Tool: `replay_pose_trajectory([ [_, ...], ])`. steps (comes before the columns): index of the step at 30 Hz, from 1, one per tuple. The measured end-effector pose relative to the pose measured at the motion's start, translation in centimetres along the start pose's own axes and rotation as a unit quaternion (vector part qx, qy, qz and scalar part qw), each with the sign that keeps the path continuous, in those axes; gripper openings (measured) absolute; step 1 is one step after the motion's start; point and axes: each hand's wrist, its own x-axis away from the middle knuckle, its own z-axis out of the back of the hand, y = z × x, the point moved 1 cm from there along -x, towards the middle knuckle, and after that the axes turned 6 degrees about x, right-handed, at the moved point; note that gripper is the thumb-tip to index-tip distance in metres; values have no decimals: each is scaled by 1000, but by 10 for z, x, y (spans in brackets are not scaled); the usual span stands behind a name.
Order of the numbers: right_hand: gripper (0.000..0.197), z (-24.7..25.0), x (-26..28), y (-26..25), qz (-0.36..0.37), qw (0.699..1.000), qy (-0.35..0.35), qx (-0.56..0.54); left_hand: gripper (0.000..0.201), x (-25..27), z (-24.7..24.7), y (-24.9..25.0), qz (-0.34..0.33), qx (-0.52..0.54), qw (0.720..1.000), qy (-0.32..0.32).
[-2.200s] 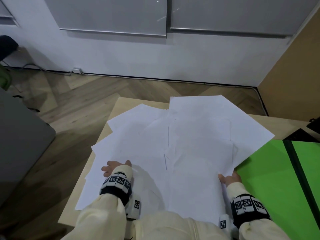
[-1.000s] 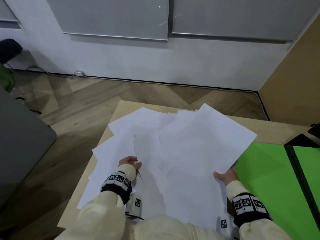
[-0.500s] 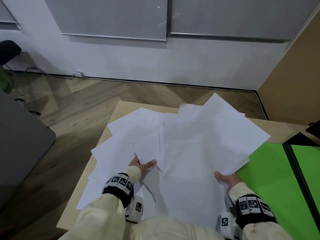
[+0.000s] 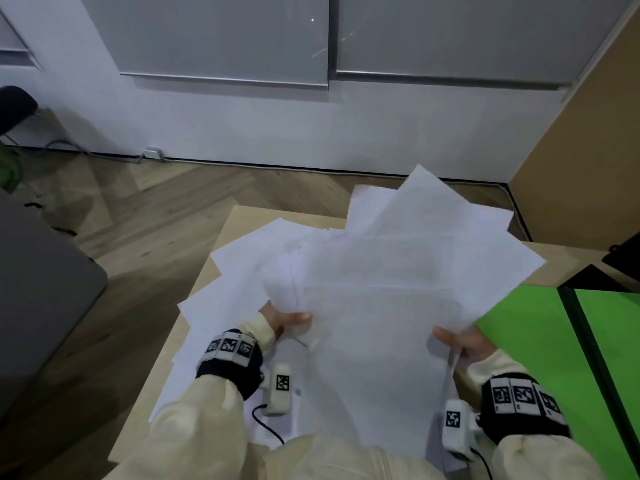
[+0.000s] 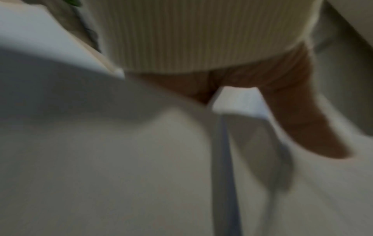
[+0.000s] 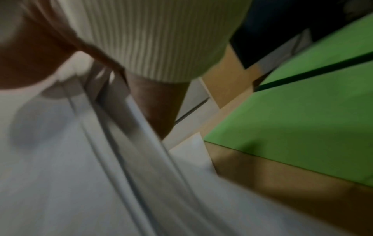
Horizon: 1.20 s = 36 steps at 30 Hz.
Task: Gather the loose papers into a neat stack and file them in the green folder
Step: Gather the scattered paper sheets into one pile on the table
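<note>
A fanned bundle of white papers (image 4: 388, 299) is lifted off the wooden table (image 4: 249, 216), its far corners pointing up and away. My left hand (image 4: 284, 318) pinches its left near edge, thumb on top. My right hand (image 4: 457, 339) grips the right near edge, thumb on top and fingers under the sheets. More loose white sheets (image 4: 225, 299) lie flat on the table to the left. The open green folder (image 4: 540, 358) lies flat on the right. In the blurred wrist views, the left thumb (image 5: 302, 127) presses on paper and the folder (image 6: 302, 103) lies beside the held sheets (image 6: 80, 175).
The table's left edge (image 4: 166, 344) drops to a wooden floor. A grey surface (image 4: 38, 299) stands at the left. A dark object (image 4: 623, 258) sits at the table's far right corner. A white wall with grey panels is behind.
Both hands have gathered the right-hand sheets into one bundle and raised it. My left hand moved right from the flat sheets and took hold of the bundle's left edge.
</note>
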Motion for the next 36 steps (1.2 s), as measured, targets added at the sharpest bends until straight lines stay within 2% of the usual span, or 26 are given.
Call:
replay_pose_trajectory([
  [1,68,-1,2,-2,1,1000,-3,-17,89,-1,3,-2,13,33,999,-8],
  [2,69,-4,-1,1,3,1000,15,-2,92,-1,2,-3,24,41,999,-17],
  [4,84,-18,-13,12,-5,993,70,95,97,2,-11,-2,58,-61,996,-39],
  [6,87,-37,-20,16,-20,978,116,175,83,4,-29,2,86,-160,983,-28],
  [8,65,-44,-26,13,-41,961,172,212,67,0,-36,4,101,-194,973,69],
  [11,14,-40,-28,4,-41,986,138,78,66,4,-22,6,127,-242,941,198],
  [12,9,-33,-32,6,-51,987,147,43,65,7,-14,3,130,-238,935,228],
  [13,20,-25,-37,11,-74,980,174,60,64,9,-5,0,138,-219,932,254],
  [14,39,-18,-39,17,-109,963,214,125,64,14,6,-5,139,-198,929,280],
  [16,70,-12,-42,31,-183,894,311,265,69,23,24,-18,138,-161,924,319],
  [17,77,-15,-41,35,-204,867,343,300,74,26,31,-26,143,-143,924,326],
  [19,82,-27,-44,41,-211,842,379,320,69,33,38,-39,175,-133,925,311],
  [22,88,-40,-53,48,-220,826,398,333,51,40,36,-54,194,-139,922,306],
  [27,90,-43,-54,47,-228,794,391,406,57,44,30,-62,174,-76,930,315],
  [28,90,-39,-54,46,-227,796,386,406,59,44,30,-62,172,-70,931,315],
  [30,86,-32,-56,48,-208,819,359,396,54,43,30,-61,168,-65,933,313],
  [33,73,-31,-57,50,-218,839,333,370,53,42,31,-63,164,-57,933,315],
  [36,55,-35,-64,47,-196,880,336,273,56,43,28,-61,160,-67,931,321],
])
